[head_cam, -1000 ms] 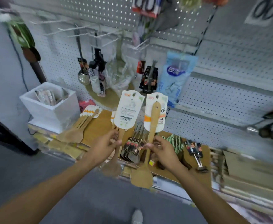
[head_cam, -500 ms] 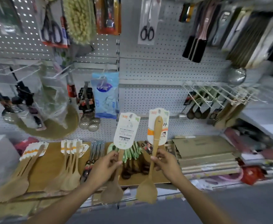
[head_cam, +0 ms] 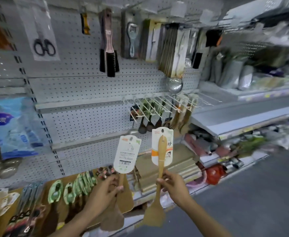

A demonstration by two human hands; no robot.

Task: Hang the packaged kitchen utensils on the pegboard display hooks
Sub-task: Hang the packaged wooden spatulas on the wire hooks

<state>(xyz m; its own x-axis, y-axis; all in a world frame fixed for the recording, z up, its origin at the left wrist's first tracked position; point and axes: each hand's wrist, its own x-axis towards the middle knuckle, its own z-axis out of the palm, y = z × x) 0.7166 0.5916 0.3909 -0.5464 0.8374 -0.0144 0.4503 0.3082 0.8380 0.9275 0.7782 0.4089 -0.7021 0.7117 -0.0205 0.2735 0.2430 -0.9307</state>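
Since half a second ago my view has swung right, bringing the white hooks [head_cam: 157, 106] above the two spatulas. My left hand [head_cam: 104, 194] is clamped on the handle of the back-facing spatula [head_cam: 127, 154]; my right hand [head_cam: 172, 185] pinches the front-facing spatula [head_cam: 162, 147]. Both are held upright below the hooks. With both hands full, I could miss a card's small hang hole or drop one. Orange header logos are unreadable; one character, "铲", and a barcode show.

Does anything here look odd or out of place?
Only slightly: the left hand holds its spatula with the card's printed back showing, while the right hand holds its spatula front-side out. Nothing looks damaged or spilled.
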